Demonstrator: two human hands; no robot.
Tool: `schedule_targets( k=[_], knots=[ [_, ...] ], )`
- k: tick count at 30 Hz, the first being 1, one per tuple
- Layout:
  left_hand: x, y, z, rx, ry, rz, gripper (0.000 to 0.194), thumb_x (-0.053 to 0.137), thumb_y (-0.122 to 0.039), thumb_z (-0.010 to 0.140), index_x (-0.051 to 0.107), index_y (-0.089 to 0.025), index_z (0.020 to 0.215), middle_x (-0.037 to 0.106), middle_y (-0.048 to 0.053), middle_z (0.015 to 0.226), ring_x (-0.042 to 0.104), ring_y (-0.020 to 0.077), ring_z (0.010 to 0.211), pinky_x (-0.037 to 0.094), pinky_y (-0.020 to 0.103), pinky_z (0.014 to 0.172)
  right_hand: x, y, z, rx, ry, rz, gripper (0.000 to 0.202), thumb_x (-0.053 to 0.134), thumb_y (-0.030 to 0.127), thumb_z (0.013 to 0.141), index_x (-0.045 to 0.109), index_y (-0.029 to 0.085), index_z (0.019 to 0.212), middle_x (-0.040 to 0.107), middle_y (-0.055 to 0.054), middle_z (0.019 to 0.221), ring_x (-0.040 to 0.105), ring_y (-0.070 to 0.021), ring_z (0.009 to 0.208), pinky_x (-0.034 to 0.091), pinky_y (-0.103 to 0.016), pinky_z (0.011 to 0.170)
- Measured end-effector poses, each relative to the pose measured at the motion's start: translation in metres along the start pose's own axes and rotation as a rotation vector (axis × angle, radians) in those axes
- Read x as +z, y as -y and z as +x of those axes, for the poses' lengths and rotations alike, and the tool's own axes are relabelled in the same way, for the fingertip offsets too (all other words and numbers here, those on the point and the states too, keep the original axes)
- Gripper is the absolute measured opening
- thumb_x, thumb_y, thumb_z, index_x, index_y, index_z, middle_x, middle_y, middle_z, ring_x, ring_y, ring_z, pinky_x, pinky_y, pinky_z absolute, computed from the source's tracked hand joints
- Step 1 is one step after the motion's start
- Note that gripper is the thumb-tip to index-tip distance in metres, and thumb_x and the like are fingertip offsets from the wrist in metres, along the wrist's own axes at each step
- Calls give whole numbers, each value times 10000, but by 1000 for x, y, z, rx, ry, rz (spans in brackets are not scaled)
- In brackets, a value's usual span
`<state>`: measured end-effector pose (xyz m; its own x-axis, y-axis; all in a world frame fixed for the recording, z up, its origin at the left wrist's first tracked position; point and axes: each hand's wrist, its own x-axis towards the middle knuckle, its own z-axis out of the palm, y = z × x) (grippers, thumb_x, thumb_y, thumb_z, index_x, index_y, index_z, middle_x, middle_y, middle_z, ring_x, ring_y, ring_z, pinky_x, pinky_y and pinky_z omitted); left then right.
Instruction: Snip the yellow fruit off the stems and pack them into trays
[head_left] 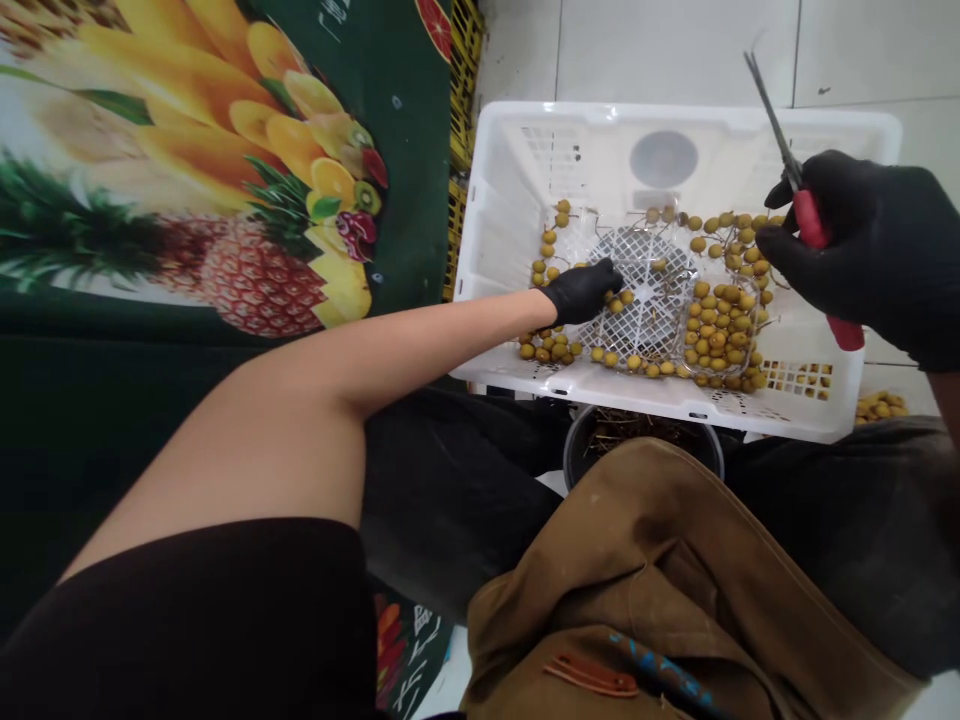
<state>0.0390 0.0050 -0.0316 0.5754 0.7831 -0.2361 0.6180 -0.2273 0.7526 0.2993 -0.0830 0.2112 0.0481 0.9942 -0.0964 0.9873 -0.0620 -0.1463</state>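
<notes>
My left hand [589, 292], in a black glove, reaches down into a white plastic crate [517, 370]. Its fingers are closed, with a few brownish-yellow longans [619, 300] showing at their underside; the stem is hidden. At the crate's right side my right hand [862, 240], also black-gloved, is wrapped around red-handled snips [810, 218]. Their narrow blades point up and away, above the crate. Just right of my left hand, a clear plastic box [720, 328] heaped with longans sits in the crate. More clear plastic shows around the crate's middle, its outline hard to make out.
Loose longans [742, 235] lie along the crate's inner sides. Below its near edge stands a dark bucket [574, 450] with twigs in it. Yellow crates [463, 60] and a green fruit-printed panel [405, 200] are on the left. More longans [879, 406] lie outside at right.
</notes>
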Motion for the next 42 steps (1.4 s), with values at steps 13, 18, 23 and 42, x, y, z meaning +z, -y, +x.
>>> schedule_targets(
  k=[13,18,23,42],
  knots=[
    [-39,-2,-12,-109,-41,-554,599,781,-694,1008,543,-207,755,506,-32,569,492,100,473,386,243,517,40,8,1,-164,470,-111,263,654,468,991,698,213,944,658,-53,758,509,-180,643,388,-327,692],
    [-31,-29,-15,-183,-55,-950,722,746,-819,961,407,-237,702,380,-76,529,365,64,435,294,220,455,56,26,-3,-145,563,-27,321,601,480,1035,720,199,934,716,-82,804,597,-210,714,423,-323,710],
    [-27,-51,-25,-180,28,-1043,717,721,-827,955,453,-218,688,456,-44,553,404,68,460,310,227,469,69,36,-7,-92,606,86,323,593,469,1054,685,199,903,716,-64,818,578,-188,709,397,-310,694],
    [-25,-35,-22,-111,167,-911,598,670,-637,1106,545,-182,738,580,14,647,511,82,503,424,250,549,81,57,-9,-36,516,79,127,668,231,918,703,177,809,659,-79,691,580,-204,699,444,-310,717]
  ],
)
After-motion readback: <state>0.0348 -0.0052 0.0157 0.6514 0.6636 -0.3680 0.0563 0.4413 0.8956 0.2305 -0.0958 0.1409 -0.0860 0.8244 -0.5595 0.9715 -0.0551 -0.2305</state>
